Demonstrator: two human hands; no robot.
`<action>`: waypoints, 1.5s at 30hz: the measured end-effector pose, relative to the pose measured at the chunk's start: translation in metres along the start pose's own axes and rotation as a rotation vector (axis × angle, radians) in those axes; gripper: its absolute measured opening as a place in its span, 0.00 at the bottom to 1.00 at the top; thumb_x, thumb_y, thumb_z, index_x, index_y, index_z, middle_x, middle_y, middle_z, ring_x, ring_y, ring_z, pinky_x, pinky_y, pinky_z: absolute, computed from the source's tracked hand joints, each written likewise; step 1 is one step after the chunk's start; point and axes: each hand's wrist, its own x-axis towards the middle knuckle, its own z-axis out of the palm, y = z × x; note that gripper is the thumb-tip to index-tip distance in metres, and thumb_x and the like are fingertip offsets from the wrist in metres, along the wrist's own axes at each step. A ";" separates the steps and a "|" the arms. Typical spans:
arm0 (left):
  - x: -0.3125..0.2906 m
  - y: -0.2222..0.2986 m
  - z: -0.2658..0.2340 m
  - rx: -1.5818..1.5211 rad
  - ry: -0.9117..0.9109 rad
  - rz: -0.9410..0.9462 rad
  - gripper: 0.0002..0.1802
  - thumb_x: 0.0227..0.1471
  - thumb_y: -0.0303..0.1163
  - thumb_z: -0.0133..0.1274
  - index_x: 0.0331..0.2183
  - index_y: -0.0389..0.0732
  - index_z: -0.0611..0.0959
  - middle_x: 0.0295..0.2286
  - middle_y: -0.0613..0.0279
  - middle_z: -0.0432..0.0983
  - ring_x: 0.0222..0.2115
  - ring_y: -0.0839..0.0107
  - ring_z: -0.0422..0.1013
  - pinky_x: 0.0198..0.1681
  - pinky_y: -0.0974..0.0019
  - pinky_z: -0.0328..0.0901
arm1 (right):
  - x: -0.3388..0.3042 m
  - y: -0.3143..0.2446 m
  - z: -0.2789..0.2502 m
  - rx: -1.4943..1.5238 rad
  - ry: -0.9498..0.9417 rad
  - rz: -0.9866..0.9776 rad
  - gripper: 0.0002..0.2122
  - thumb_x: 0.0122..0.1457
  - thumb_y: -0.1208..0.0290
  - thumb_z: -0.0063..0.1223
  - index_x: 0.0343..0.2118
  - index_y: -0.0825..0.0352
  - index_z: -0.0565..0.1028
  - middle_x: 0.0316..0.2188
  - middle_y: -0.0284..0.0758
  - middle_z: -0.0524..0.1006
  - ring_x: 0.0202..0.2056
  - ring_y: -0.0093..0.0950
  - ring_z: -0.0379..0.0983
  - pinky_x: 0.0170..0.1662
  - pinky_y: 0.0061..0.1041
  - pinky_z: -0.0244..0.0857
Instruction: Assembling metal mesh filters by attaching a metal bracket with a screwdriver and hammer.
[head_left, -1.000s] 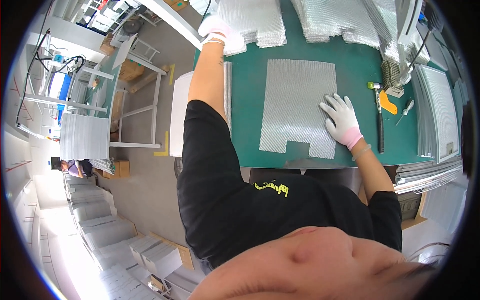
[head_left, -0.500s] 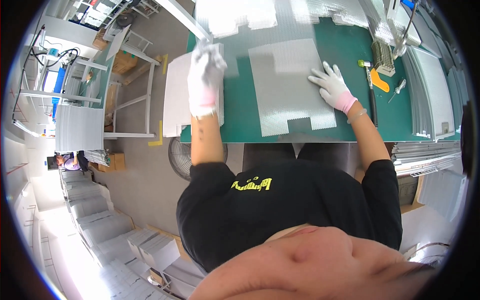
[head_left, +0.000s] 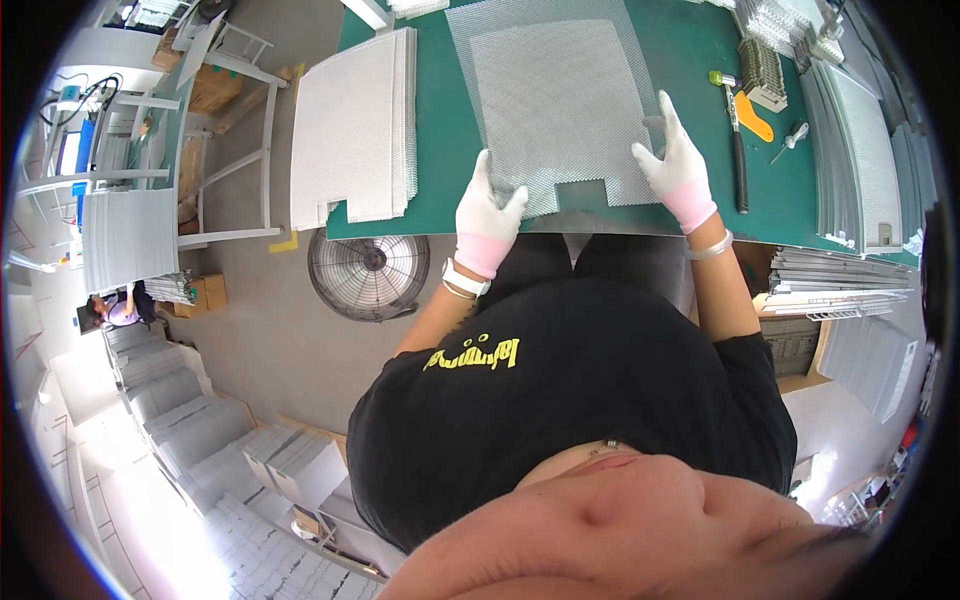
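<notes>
A translucent silvery mesh sheet (head_left: 460,40) overlies a greyer mesh sheet (head_left: 560,100) with a notch in its near edge, both at the green table's front. At their near left corner my left hand (head_left: 488,222), in a white glove with a pink cuff, has its thumb over the sheet and its other fingers along the side. My right hand (head_left: 680,172), gloved alike, grips the right edge, thumb on top and some fingers showing greyish through the mesh. Both hands are closed on the upper sheet's edges.
A stack of pale sheets (head_left: 350,130) lies on the left of the green table (head_left: 690,60). To the right are a black-handled hammer (head_left: 738,150), an orange scraper (head_left: 753,118), a screwdriver (head_left: 792,140) and stacked panels (head_left: 850,160). A floor fan (head_left: 370,275) stands below the front edge.
My left hand has come from above the pale stack to the mesh's near left corner. A sheet blurred by motion earlier now lies over the grey one. My right hand has shifted to the edge.
</notes>
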 end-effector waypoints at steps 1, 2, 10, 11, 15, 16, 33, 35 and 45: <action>0.001 -0.002 -0.001 -0.001 -0.002 -0.004 0.44 0.49 0.39 0.61 0.59 0.25 0.63 0.53 0.35 0.68 0.54 0.50 0.68 0.58 0.61 0.62 | 0.000 0.002 0.001 -0.010 -0.008 -0.009 0.39 0.54 0.67 0.60 0.67 0.64 0.53 0.55 0.48 0.71 0.52 0.42 0.73 0.54 0.33 0.68; 0.002 -0.005 0.000 0.040 -0.028 -0.004 0.44 0.49 0.40 0.61 0.59 0.24 0.63 0.53 0.35 0.68 0.54 0.49 0.68 0.57 0.60 0.63 | -0.001 0.004 0.003 -0.020 -0.016 -0.019 0.39 0.54 0.66 0.60 0.67 0.64 0.54 0.55 0.48 0.71 0.52 0.42 0.72 0.54 0.33 0.68; 0.007 0.001 0.000 0.214 -0.050 0.060 0.44 0.49 0.40 0.61 0.59 0.24 0.62 0.49 0.34 0.71 0.49 0.48 0.71 0.53 0.58 0.66 | -0.007 0.013 0.019 -0.225 -0.018 -0.076 0.32 0.56 0.63 0.57 0.64 0.62 0.60 0.52 0.46 0.72 0.50 0.43 0.72 0.51 0.35 0.69; 0.006 -0.002 0.001 0.215 -0.050 0.062 0.44 0.49 0.40 0.61 0.59 0.24 0.62 0.49 0.34 0.71 0.49 0.48 0.71 0.53 0.58 0.66 | -0.008 0.011 0.019 -0.228 -0.032 -0.061 0.30 0.56 0.63 0.57 0.63 0.61 0.62 0.53 0.46 0.71 0.51 0.44 0.71 0.52 0.35 0.69; 0.006 -0.009 0.004 0.257 -0.012 0.101 0.44 0.49 0.40 0.61 0.59 0.24 0.62 0.48 0.34 0.72 0.48 0.47 0.72 0.52 0.58 0.66 | -0.005 0.012 0.019 -0.227 -0.041 -0.084 0.28 0.57 0.64 0.56 0.61 0.61 0.64 0.51 0.46 0.71 0.50 0.44 0.72 0.51 0.34 0.70; 0.006 -0.009 0.003 0.260 -0.028 0.079 0.44 0.49 0.40 0.61 0.59 0.24 0.62 0.48 0.34 0.71 0.48 0.47 0.72 0.52 0.58 0.66 | -0.006 0.010 0.019 -0.246 -0.070 -0.064 0.27 0.57 0.64 0.56 0.60 0.61 0.65 0.52 0.46 0.70 0.49 0.43 0.72 0.50 0.35 0.70; 0.016 0.021 -0.010 0.453 -0.152 -0.115 0.44 0.47 0.45 0.62 0.59 0.30 0.67 0.48 0.40 0.72 0.47 0.51 0.72 0.49 0.59 0.68 | 0.000 -0.010 0.005 -0.439 -0.174 0.098 0.23 0.57 0.60 0.55 0.57 0.53 0.72 0.53 0.47 0.67 0.50 0.43 0.71 0.51 0.36 0.70; 0.018 0.024 -0.013 0.481 -0.177 -0.142 0.42 0.47 0.44 0.62 0.59 0.34 0.68 0.51 0.40 0.70 0.50 0.50 0.69 0.52 0.57 0.66 | 0.002 -0.002 -0.001 -0.443 -0.150 -0.023 0.22 0.56 0.58 0.57 0.54 0.55 0.74 0.52 0.47 0.68 0.49 0.43 0.71 0.53 0.36 0.67; 0.049 0.009 -0.014 0.688 -0.164 0.462 0.29 0.47 0.51 0.58 0.48 0.44 0.82 0.60 0.42 0.58 0.62 0.41 0.52 0.66 0.42 0.41 | 0.181 0.090 -0.163 -0.808 0.577 -0.349 0.26 0.48 0.67 0.62 0.54 0.60 0.73 0.51 0.43 0.73 0.50 0.44 0.71 0.53 0.39 0.67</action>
